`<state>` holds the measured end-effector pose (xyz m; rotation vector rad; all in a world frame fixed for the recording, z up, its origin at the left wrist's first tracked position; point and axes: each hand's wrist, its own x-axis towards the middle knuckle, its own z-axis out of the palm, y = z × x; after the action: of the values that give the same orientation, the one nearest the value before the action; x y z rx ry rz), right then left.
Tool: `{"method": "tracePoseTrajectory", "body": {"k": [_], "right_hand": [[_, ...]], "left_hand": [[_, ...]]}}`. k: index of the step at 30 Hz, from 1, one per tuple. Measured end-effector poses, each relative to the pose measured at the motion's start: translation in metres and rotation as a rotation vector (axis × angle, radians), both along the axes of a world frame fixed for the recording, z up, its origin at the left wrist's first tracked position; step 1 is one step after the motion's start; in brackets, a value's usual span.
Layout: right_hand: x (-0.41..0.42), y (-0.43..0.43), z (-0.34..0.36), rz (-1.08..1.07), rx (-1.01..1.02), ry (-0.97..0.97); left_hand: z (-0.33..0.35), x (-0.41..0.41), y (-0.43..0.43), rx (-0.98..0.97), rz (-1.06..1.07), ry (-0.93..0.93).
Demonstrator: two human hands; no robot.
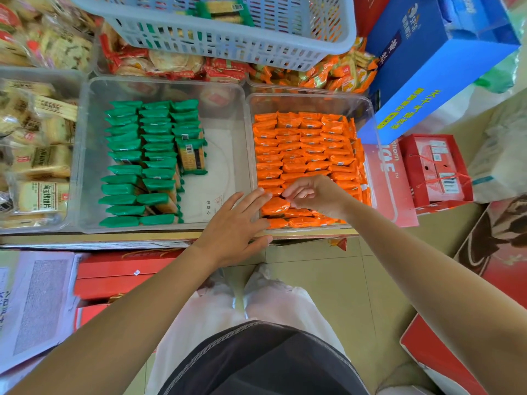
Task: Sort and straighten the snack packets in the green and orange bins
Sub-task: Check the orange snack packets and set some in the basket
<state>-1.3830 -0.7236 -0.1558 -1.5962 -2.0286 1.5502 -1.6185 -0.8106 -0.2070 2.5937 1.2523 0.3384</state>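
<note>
The person is standing in front of 2 clear bins that are sitting side by side, touching each other. The green bin (219, 149) is on the left, and the green packets (156, 138) in it are standing on edge in 3 rows along its left part. 1 flat green packet (191, 156) is lying with its barcode up at the near end of the third row, and the right part of this bin is showing its bare floor. The orange bin (308, 102) is on the right, and the orange packets (308, 149) are filling it in close rows.

Both hands are working at the near left corner of the orange bin, close together but not touching. The left hand (236, 223) is lying flat across the bin's corner with straight, spread fingers, and its fingertips are touching the packets there. The right hand (310, 195) is reaching in from the right with curled fingers above 1 flat orange packet (275, 206); I cannot tell if it is really gripping this packet.

Behind the bins, a pale blue basket (214, 38) is resting on other snacks. A blue carton (427, 61) is leaning at the right, above a red box (436, 169).
</note>
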Motion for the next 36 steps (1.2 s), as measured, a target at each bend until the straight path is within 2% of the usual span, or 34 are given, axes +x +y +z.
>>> {"method": "tracePoseTrajectory", "body": {"k": [4, 8, 10, 13, 17, 20, 24, 26, 29, 33, 36], "right_hand": [[-0.01, -0.004, -0.001, 0.146, 0.052, -0.078], [-0.01, -0.01, -0.002, 0.166, 0.034, -0.075], [-0.011, -0.012, -0.004, 0.177, 0.088, -0.062], [-0.01, -0.011, -0.005, 0.062, 0.21, 0.004], [0.002, -0.007, 0.007, -0.177, 0.169, 0.11], [0.012, -0.003, 0.017, -0.396, 0.135, 0.247], [0.018, -0.009, 0.027, -0.531, 0.04, 0.369], [0.018, -0.014, 0.03, -0.572, -0.003, 0.425], [0.017, -0.018, 0.037, -0.606, -0.051, 0.48], [0.014, -0.02, 0.045, -0.498, -0.045, 0.436], [0.011, -0.018, 0.049, -0.509, -0.045, 0.412]], "left_hand": [[0.0, 0.001, 0.0, 0.004, 0.011, 0.003], [0.0, 0.001, -0.001, 0.017, 0.018, 0.013], [-0.001, 0.001, -0.001, 0.014, 0.017, 0.01], [0.001, 0.0, -0.002, 0.003, 0.007, -0.015], [0.004, -0.003, 0.0, -0.081, -0.036, -0.077], [0.015, 0.0, -0.001, -0.19, 0.028, -0.248], [0.037, 0.015, 0.008, -0.33, 0.489, -0.684], [0.047, 0.02, 0.02, -0.469, 0.611, -0.793], [0.057, 0.024, 0.032, -0.74, 0.553, -0.951], [0.061, 0.023, 0.034, -0.768, 0.5, -0.982], [0.064, 0.02, 0.032, -0.852, 0.465, -1.037]]}}
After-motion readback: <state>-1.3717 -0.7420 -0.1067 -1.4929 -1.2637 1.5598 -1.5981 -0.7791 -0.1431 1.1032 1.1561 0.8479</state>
